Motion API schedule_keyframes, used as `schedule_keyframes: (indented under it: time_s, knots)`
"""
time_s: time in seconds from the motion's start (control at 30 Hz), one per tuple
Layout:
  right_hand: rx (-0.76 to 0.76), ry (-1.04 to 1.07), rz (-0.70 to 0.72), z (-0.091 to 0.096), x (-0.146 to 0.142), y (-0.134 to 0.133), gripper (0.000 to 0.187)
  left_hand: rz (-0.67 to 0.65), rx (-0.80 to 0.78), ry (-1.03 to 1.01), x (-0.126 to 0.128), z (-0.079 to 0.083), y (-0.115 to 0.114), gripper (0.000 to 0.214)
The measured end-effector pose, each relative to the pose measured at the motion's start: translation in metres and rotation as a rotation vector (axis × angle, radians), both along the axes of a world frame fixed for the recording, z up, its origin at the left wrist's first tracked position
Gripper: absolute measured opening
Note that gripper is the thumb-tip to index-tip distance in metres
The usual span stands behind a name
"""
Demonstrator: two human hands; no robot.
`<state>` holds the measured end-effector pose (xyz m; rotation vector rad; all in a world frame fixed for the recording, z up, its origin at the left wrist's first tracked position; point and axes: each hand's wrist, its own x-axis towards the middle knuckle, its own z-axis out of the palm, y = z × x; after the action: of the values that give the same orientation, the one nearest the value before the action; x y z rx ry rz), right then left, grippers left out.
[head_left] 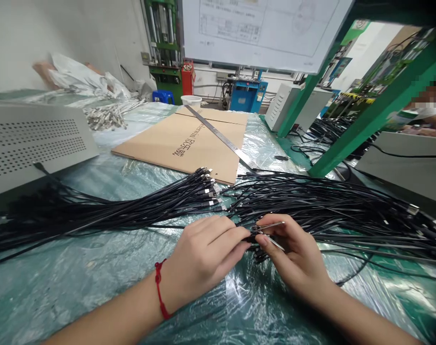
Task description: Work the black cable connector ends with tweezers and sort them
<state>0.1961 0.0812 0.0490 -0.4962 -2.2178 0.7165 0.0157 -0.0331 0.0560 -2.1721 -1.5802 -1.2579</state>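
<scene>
My left hand (211, 249), with a red cord bracelet on its wrist, is closed in a pinch on the dark end of a black cable (167, 226). Opposite it, my right hand (299, 254) grips a small two-armed metal tool (274, 243), whose arms spread apart toward my palm. The tool's working end meets the cable end between my fingertips; fingers partly hide this spot. Just beyond my left hand lies a bundle of black cables (139, 208) with metal USB plugs. Another heap of black cables (311, 201) spreads behind and right of my right hand.
A flat cardboard sheet (203, 143) carries a long steel ruler (218, 134). Perforated grey boxes (34, 143) stand at left. Green posts (376, 110) rise at right, near another person's hand (422, 130). Plastic film covers the green table (113, 297). A paper sheet hangs overhead.
</scene>
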Motion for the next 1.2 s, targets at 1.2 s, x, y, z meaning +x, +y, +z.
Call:
schedule_keyframes:
  time_s: [1.2]
  knots:
    - [-0.157, 0.950, -1.153, 0.042, 0.153, 0.237, 0.045, 0.415, -0.471, 0.219, -0.078, -0.015, 0.028, 0.019]
